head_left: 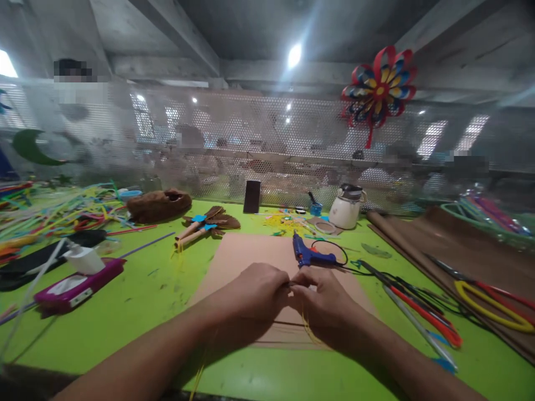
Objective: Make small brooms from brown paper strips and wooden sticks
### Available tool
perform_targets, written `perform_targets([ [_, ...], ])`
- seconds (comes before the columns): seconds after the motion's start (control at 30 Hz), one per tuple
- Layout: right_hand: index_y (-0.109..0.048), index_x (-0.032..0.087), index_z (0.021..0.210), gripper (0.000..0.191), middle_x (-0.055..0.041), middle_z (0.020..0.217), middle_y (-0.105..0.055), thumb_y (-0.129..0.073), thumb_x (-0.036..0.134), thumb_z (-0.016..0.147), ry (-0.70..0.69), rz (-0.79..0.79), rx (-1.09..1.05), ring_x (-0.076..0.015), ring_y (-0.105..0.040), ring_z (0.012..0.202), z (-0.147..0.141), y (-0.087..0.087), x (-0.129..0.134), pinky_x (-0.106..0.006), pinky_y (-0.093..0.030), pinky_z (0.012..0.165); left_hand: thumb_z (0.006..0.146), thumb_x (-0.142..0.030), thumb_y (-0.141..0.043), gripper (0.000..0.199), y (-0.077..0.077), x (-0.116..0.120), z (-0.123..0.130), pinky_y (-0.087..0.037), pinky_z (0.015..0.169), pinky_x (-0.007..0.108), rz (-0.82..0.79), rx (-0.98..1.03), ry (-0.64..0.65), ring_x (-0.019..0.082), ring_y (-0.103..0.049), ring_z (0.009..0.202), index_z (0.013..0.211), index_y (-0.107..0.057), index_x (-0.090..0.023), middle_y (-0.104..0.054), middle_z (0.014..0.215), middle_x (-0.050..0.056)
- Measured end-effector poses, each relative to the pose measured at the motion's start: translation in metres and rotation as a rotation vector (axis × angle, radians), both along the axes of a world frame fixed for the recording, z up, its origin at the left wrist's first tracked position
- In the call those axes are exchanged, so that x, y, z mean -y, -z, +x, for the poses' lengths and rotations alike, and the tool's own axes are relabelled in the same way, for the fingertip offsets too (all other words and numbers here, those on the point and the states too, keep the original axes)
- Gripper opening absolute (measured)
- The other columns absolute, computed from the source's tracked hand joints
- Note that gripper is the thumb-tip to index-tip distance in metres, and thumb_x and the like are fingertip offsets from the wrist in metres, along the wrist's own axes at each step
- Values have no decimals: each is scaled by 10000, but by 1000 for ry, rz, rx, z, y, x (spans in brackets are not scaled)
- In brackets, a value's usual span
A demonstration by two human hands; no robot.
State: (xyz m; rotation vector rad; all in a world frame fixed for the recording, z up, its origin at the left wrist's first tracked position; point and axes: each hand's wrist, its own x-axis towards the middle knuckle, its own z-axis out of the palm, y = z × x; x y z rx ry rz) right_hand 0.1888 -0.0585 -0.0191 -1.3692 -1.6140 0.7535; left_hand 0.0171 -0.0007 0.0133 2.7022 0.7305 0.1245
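My left hand [261, 298] and my right hand [320, 298] meet over a tan board [246, 248] on the green table [159, 289]. Fingertips of both are pinched together around something small and dark, too hidden to name. Thin yellow strands [307, 326] hang below my right hand, and another yellow strand [199, 376] trails near my left forearm. A blue glue gun [309, 253] lies just beyond my right hand, partly on the board.
Craft pieces [209, 223] with brown leaves and blue bits lie back left. A purple power strip [79, 287] sits left. Scissors [493, 301], brown sheeting [443, 245] and cables are right. A white jug [346, 207] stands behind, before a perforated screen [267, 122].
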Motion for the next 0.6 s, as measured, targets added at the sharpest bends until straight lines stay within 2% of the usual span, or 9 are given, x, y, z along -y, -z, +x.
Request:
perform_targets([
  [0.1,-650,148,696,88,-31,703,-639,-617,217,740,-40,-61,-134,-141,-537,645,0,7,-4,-246,-430,575,877,-430,-363,410,1,0,-4,-326,535,241,64,7,-40,142,-521,595,821,-659,-152,-643,733,76],
  [0.17,-656,148,752,84,-26,702,-634,-658,222,711,-69,-101,-242,-138,-547,635,1,9,-5,-258,-438,587,879,-446,-360,416,0,-2,-6,-308,509,233,54,22,-20,128,-493,556,799,-648,-157,-628,691,52],
  [0.3,-585,161,1085,428,15,600,-594,-713,240,684,-202,-249,-533,-141,-568,551,5,6,0,-298,-451,579,856,-383,-437,295,-2,-14,-7,-342,554,219,-9,148,46,110,-488,585,823,-625,-158,-619,711,27],
  [0.37,-569,149,1113,448,39,530,-545,-706,291,711,-238,-316,-618,-122,-529,492,11,2,3,-291,-435,549,865,-377,-432,294,-5,-24,-8,-369,575,217,-127,201,49,103,-491,579,871,-618,-150,-600,672,14],
  [0.43,-621,116,1012,382,62,468,-473,-693,365,732,-246,-360,-563,-77,-425,430,19,-3,5,-247,-378,494,880,-397,-409,320,-8,-33,-10,-392,563,216,-311,251,-4,98,-489,540,927,-599,-144,-571,609,-7],
  [0.5,-657,87,883,371,79,431,-405,-682,426,735,-252,-352,-417,-45,-310,404,29,-9,5,-212,-278,444,872,-417,-426,320,-13,-39,-15,-398,528,213,-448,293,-41,89,-485,501,894,-577,-136,-569,599,-8],
  [0.6,-651,84,802,398,88,416,-365,-654,477,741,-246,-277,-294,-41,-251,405,40,-19,3,-214,-169,428,853,-426,-463,306,-25,-39,-26,-376,486,202,-469,270,-62,80,-491,486,847,-563,-137,-590,628,6],
])
